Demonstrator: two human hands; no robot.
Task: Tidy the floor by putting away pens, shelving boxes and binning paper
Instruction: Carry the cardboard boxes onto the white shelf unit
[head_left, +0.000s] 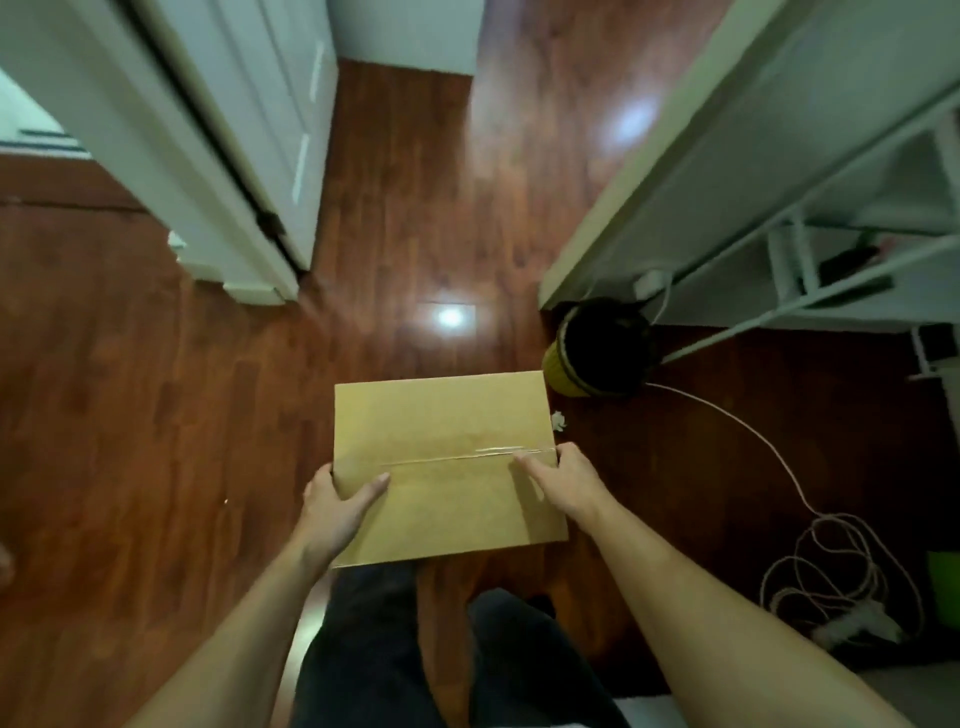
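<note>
A closed brown cardboard box (441, 431) with a taped seam is held above the wooden floor in front of my legs. My left hand (335, 501) grips its left edge, thumb on top. My right hand (563, 478) grips its right edge, thumb along the seam. A small crumpled scrap of white paper (558, 420) lies on the floor just right of the box. A yellow bin (597, 353) with a dark inside stands beyond the box's far right corner.
A white shelf unit (810, 249) stands at the right, against a white wall. A white cable (769, 457) runs across the floor to a coil and power strip (852, 626). White doors (244, 156) stand at the left. A green object (944, 582) sits at the right edge.
</note>
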